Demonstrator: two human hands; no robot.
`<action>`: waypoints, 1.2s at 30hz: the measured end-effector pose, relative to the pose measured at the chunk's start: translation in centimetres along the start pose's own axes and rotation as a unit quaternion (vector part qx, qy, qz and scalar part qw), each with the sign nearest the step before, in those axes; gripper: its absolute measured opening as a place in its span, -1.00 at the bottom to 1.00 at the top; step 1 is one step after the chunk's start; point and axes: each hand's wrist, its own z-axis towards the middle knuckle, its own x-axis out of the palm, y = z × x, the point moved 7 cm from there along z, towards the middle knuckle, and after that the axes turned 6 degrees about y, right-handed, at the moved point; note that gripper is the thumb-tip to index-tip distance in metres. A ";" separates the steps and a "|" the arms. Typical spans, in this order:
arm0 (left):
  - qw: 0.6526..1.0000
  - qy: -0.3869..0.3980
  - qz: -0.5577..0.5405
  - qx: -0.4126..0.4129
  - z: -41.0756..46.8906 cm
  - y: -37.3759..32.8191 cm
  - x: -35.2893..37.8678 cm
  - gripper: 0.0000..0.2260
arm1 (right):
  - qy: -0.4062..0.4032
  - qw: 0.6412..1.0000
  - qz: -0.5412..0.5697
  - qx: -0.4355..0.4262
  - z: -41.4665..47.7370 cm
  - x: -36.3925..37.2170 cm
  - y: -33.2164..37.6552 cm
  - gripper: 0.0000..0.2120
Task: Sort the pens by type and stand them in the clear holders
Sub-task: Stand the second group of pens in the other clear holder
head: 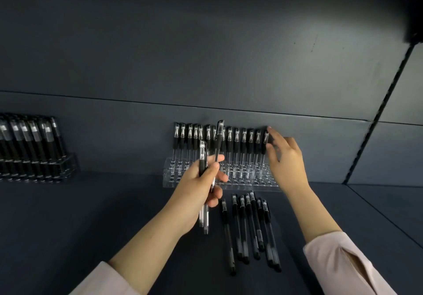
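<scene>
On the dark worktop (91, 214) the left grip (201, 180) holds spare pens (202, 155); the wide right grip (286, 162) should seat the end pen (265, 143) straight.

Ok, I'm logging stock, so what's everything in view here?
Clear acrylic pen holder: one, transparent, centre, against the back wall.
Black-grip pens: about fifteen, standing in its rear row.
Loose black pens: seven, lying in front of it.
Second clear holder: one, far left, full of dark pens.
Dark blue-grey shelf: one, under everything.
Pale pink sleeves: two, bottom corners.
Left hand: grips a bunch of about three pens.
Right hand: fingers straight, at the row's right end.
</scene>
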 end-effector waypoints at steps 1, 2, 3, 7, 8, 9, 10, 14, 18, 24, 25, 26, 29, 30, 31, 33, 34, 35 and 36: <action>1.000 0.004 0.007 0.004 -0.1 -0.1 0.0 -0.84 | 0.010 1.000 0.005 0.011 0.0 0.1 -0.1 -0.59; 1.000 0.006 0.014 0.008 -0.1 -0.1 0.0 -0.83 | 0.008 1.000 0.005 0.016 -0.1 0.0 -0.1 -0.58; 1.000 0.008 0.019 0.010 -0.1 -0.2 0.1 -0.84 | 0.000 1.000 0.003 0.015 -0.1 -0.2 0.2 -0.58; 1.000 0.014 0.017 0.014 0.0 -0.2 0.2 -0.85 | -0.031 0.997 0.063 0.013 0.0 -1.2 2.1 -0.67; 1.000 0.016 0.019 0.017 0.0 -0.2 0.2 -0.86 | -0.013 0.994 0.102 0.024 0.1 -1.0 2.7 -0.73; 0.999 0.019 0.020 0.019 0.1 -0.2 0.3 -0.86 | 0.025 0.987 0.156 0.038 0.1 -0.5 3.2 -0.79; 0.999 0.022 0.021 0.020 0.1 -0.2 0.4 -0.87 | 0.075 0.972 0.219 0.051 -0.1 0.3 3.9 -0.83; 0.999 0.034 0.014 0.017 0.0 0.0 0.7 -0.86 | 0.154 0.889 0.424 0.084 -0.8 2.3 5.6 -0.87; 0.999 0.044 0.018 0.016 -0.1 0.0 1.0 -0.85 | 0.131 0.839 0.518 0.106 -0.8 2.5 5.8 -0.87; 0.998 0.040 0.046 -0.020 -0.2 0.3 0.9 -0.79 | 0.068 0.811 0.564 0.143 -0.6 2.0 4.4 -0.70; 0.998 0.038 0.048 -0.032 -0.2 0.5 0.9 -0.76 | 0.027 0.811 0.563 0.156 -0.4 1.3 3.4 -0.69; 0.997 0.036 0.046 -0.042 -0.2 0.7 0.9 -0.73 | -0.020 0.817 0.552 0.168 -0.4 0.5 2.3 -0.68; 0.997 0.016 0.018 -0.074 0.0 1.2 0.9 -0.70 | -0.165 0.858 0.455 0.172 -1.0 -2.4 -1.0 -0.66; 0.996 0.006 0.003 -0.084 0.2 1.5 0.8 -0.73 | -0.202 0.875 0.408 0.167 -1.3 -3.3 -1.8 -0.66; 0.996 -0.003 -0.013 -0.093 0.3 1.7 0.7 -0.77 | -0.228 0.890 0.360 0.162 -1.6 -4.0 -2.3 -0.67; 0.994 -0.019 -0.033 -0.104 0.5 2.0 0.5 -0.86 | -0.253 0.913 0.282 0.153 -1.9 -4.7 -2.9 -0.67; 0.994 -0.022 -0.037 -0.103 0.5 2.0 0.4 -0.90 | -0.256 0.919 0.260 0.148 -1.9 -4.8 -3.1 -0.67; 0.994 -0.023 -0.037 -0.100 0.5 2.0 0.4 -0.93 | -0.257 0.923 0.248 0.142 -1.9 -4.8 -3.2 -0.67; 0.995 -0.021 -0.033 -0.094 0.5 2.0 0.4 -0.93 | -0.255 0.927 0.240 0.135 -1.8 -4.8 -3.2 -0.67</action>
